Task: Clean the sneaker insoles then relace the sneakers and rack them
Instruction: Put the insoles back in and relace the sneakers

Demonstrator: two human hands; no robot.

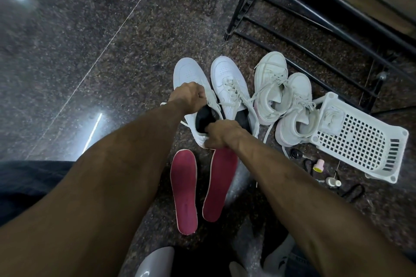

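two bare forearms enter from the lower edge, with no sleeves, watch, bands or gloves visible anywhere along them. the left hand [190, 96] and right hand [221, 134] are likewise uncovered, with no rings to be seen; raised tendons and veins mark the right forearm and the back of the right hand. fine hair shows on both forearms. at the left edge lies a patch of dark garment [31, 189], navy or black, its type unclear. at the bottom edge, pale grey and white shapes appear, too blurred to identify.
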